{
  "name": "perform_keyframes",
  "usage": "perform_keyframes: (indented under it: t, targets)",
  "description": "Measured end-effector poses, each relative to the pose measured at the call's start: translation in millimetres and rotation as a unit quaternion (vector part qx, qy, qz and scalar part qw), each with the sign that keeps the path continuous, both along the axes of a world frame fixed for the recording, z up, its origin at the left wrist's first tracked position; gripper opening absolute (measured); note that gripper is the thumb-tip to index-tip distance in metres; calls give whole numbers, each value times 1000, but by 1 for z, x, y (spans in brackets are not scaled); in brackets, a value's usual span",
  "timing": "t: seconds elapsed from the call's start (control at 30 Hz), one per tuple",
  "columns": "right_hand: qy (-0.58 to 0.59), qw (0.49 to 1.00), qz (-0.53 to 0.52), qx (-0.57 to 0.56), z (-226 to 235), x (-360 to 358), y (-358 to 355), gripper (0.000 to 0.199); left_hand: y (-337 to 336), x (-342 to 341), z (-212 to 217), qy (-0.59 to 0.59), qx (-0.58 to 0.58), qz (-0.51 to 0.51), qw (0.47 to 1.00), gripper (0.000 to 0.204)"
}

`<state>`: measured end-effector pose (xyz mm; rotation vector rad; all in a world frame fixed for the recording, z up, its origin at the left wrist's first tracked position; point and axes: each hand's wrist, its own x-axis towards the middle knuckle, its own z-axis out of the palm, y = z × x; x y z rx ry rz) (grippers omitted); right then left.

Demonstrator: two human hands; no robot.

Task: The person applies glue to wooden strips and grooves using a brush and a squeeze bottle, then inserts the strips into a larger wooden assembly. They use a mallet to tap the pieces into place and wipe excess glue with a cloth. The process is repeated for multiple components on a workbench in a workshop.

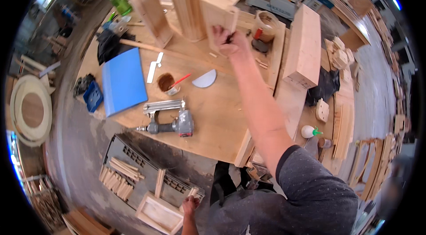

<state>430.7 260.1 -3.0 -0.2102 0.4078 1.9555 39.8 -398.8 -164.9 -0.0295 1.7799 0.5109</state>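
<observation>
A cup (167,82) holds brown liquid, perhaps glue, and a brush (181,80).

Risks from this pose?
1. The right hand grips one tall wooden block standing close beside two others; pulling it may tip them.
2. The open glue cup, brush inside, sits near the outstretched arm and might get knocked.
3. The left hand reaches low to a wooden piece by the crate, out of the person's line of sight.

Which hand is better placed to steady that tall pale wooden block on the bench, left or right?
Right. The right hand already grips the tall pale wooden block on the plywood workbench. The left hand is down by the shallow wooden tray.
</observation>
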Motion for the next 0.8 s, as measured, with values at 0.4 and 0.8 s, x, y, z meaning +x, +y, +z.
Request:
perform_keyframes:
  t: [0.4, 0.8]
  targets:
    - [-35, 998, -37, -50, 53, -80, -28, 41, 55, -14, -10, -21, 5, -29, 999, 22]
    - [-322, 930, 175, 3, 28, -22, -60, 44, 74, 2, -11, -16, -19, -53, 998, 21]
